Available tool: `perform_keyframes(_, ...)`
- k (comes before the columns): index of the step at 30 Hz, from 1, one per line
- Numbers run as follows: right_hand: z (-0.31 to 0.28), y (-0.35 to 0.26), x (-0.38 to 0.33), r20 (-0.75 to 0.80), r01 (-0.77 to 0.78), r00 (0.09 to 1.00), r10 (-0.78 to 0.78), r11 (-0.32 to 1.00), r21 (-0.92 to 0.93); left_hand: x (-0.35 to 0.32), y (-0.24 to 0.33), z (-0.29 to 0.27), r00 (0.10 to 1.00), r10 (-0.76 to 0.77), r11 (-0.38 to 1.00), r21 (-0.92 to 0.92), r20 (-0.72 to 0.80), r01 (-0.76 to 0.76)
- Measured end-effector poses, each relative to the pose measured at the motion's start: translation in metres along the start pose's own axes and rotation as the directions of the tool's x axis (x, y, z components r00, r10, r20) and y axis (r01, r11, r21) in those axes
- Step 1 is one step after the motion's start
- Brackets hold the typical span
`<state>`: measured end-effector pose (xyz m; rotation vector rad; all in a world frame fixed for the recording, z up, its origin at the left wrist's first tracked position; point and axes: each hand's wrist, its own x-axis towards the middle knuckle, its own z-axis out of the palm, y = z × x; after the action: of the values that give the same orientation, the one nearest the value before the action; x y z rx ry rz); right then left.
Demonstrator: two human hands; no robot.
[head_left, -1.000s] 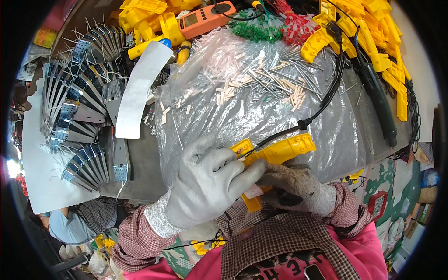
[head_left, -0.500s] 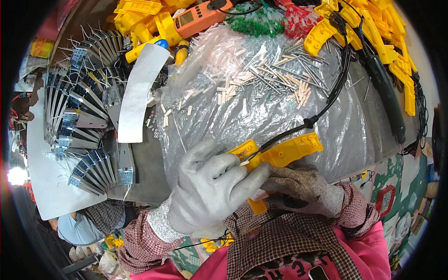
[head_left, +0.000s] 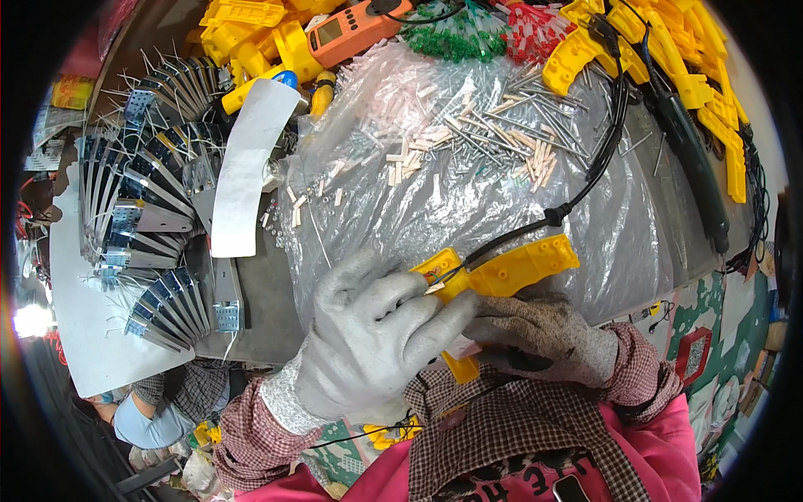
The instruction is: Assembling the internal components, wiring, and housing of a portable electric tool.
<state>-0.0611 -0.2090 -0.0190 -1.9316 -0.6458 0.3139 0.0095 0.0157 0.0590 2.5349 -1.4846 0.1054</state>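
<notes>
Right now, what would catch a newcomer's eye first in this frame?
Two gloved hands at the lower centre: the left hand and right hand grip a yellow plastic housing with a black cable running from it. Behind lies a clear plastic sheet strewn with metal pins, with more yellow plastic parts along the top.

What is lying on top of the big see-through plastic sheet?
On the plastic sheet lie a heap of metal pins and pale little sticks, and a black cable crosses it. What is beneath its near edge is hidden by the hands.
</notes>
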Motion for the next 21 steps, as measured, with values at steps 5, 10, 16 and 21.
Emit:
perform_keyframes(5, -0.001, -0.001, 0.0, -0.065, 0.044, 0.997, -0.044, 0.999, -0.01, -0.001, -0.003, -0.001, 1.0, -0.022, 0.996, -0.085, -0.012, 0.021)
perform_keyframes(10, -0.001, 0.0, 0.001, -0.066, 0.076, 0.995, -0.079, 0.996, -0.053, 0.0, -0.01, -0.002, 0.999, 0.027, 0.999, -0.04, 0.028, -0.026)
perform_keyframes(16, -0.001, -0.001, 0.0, -0.073, 0.107, 0.991, -0.114, 0.99, -0.096, 0.001, -0.01, -0.003, 0.985, 0.123, 0.992, -0.01, 0.12, -0.123)
perform_keyframes(21, 0.003, 0.005, -0.005, -0.116, 0.12, 0.986, -0.122, 0.992, -0.024, 0.01, -0.019, -0.013, 0.96, 0.196, 0.972, 0.093, 0.2, -0.217)
